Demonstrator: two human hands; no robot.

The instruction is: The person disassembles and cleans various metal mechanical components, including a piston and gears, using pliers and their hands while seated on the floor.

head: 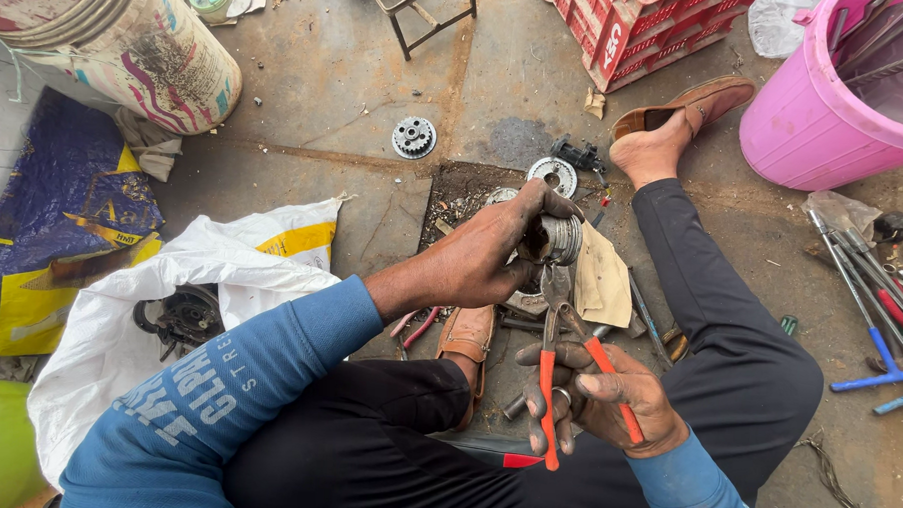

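Nearest the camera, the right hand [606, 405] was closed around the orange-sleeved handles of a pair of pliers [568, 368], fingers wrapped over both grips, a ring showing on one finger. The pliers' dark steel nose pointed up and met the underside of a round metal part [552, 240], a short grey cylinder with ridged, ring-like bands around its side and a dark open bore. The left hand [497, 251], grimy with grease, clasped that cylinder from above and from the side, holding it in the air over the person's crossed legs in black trousers. Below it lay a tan rag [603, 279] and a brown leather shoe [469, 337] on the concrete floor [358, 70]. To the left sat a white plastic sack [171, 274] with dark metal parts in its fold, and beyond it a blue and yellow bag [62, 230]. To the right a row of screwdrivers and wrenches [875, 299] with blue and red handles lay on the floor. Farther out, a toothed gear [414, 137] lay alone, with a second round disc [552, 174] close to the raised foot. At the far edge stood a pink bucket [816, 117], a red crate [650, 26] and a tipped painted drum [129, 42].
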